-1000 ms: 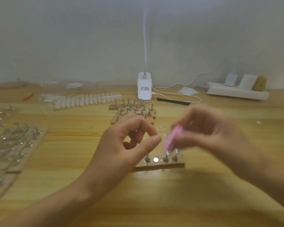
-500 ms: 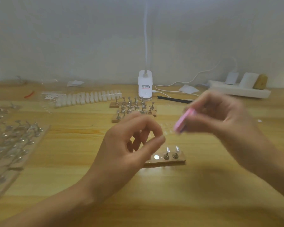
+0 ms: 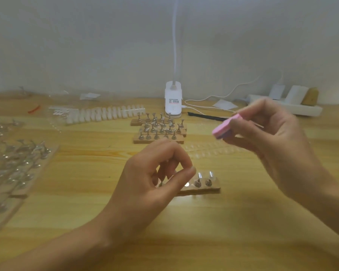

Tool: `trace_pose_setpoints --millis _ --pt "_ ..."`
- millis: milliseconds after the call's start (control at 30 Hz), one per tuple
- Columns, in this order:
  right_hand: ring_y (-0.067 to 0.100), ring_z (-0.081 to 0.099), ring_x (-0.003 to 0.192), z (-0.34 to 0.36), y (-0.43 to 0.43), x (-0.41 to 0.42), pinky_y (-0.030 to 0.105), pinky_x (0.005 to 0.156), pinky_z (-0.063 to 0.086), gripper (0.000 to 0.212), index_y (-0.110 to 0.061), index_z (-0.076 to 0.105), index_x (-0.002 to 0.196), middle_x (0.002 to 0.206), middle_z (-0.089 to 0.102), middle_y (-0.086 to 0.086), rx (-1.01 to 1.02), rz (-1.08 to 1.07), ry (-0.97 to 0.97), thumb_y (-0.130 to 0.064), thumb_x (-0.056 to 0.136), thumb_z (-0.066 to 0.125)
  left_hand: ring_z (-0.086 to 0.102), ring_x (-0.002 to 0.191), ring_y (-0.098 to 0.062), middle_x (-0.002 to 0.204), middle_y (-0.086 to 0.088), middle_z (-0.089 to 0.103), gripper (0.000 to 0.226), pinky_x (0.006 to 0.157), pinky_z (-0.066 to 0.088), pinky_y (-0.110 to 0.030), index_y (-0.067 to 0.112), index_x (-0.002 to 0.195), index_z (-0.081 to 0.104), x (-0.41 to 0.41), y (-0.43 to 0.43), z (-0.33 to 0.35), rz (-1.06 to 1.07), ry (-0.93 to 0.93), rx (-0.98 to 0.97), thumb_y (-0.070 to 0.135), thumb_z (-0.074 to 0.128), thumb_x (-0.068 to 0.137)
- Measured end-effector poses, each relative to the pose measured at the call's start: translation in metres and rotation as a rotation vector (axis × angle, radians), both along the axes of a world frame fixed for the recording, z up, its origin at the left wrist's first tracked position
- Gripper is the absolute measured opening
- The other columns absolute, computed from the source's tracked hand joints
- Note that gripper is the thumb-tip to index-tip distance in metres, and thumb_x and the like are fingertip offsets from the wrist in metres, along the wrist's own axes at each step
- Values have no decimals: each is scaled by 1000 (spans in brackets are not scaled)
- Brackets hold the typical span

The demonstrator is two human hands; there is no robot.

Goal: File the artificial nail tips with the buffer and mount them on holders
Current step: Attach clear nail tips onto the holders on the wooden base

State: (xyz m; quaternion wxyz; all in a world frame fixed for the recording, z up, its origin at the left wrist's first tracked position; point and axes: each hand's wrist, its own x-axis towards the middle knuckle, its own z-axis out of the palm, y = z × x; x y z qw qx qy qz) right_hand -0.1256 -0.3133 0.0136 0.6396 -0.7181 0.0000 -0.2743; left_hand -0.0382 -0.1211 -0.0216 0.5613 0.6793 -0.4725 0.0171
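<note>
buffer: pink, small block, pinched between thumb and fingers of right hand; raised over table, well apart from left hand.
left hand: fingers curled, thumb and forefinger tips nearly meeting; clear tip between them or not, cannot tell, too blurred.
near holder strip: wooden, flat on table, partly behind left hand; 2 mounted tips upright on right-end pegs, 1 bare shiny spot beside them; left end hidden.
handling, tips: likely very light, thin springy plastic, slick; probably easy to flick away or drop; best pinched at side edges with light pressure, filing edge left exposed.
handling, buffer: looks light and foam-like; grip at 1 end, other end free for strokes.
loose clear tips: faint row flat on table between hands, hard to see.
white tips: long row, back left.
spare holder strips: 3 rows beyond hands, pegs upright.
left trays: more pegs, left edge.
lamp base, black stick, power strip: back edge, well apart from work.
in the way: nothing between buffer and left hand; 2 mounted tips just beside left fingertips, risk of a knock at next mounting.
</note>
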Motion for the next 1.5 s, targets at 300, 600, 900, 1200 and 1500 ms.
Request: trace_pose_setpoints --millis 300,600,900,1200,1500 --pt "28 75 85 -24 19 -5 27 72 59 28 -8 55 87 91 75 13 102 33 36 -24 80 76 47 61 -6 63 -4 40 15 54 43 -20 23 74 61 3 1 -8 -34 205 -50 26 72 83" --pt "28 76 80 -28 24 -7 25 56 57 26 -7 49 89 91 74 10 18 63 -79 -18 85 72 44 60 -8 62 1 40 15 57 39 -17 24 74 62 4 1 -10 -62 247 -61 34 70 81" --pt "30 75 77 -35 27 -5 31 61 59 27 -8 53 87 87 72 11 -24 184 -24 -16 82 78 48 60 -6 62 -9 42 15 58 42 -14 22 73 62 2 1 -7 -75 243 -83 34 68 80" --pt "31 75 78 -35 29 -5 33 67 61 27 -10 54 86 89 72 10 26 166 -64 -20 80 77 45 62 -13 63 -8 38 13 55 42 -29 25 75 62 3 3 -5 -79 203 -57 33 70 82" --pt "28 75 81 -32 15 0 31 69 59 16 -15 56 90 90 75 8 10 132 -108 -20 89 71 45 65 -6 66 11 43 12 52 42 -35 26 79 63 3 4 -3 -47 114 -27 36 67 83"
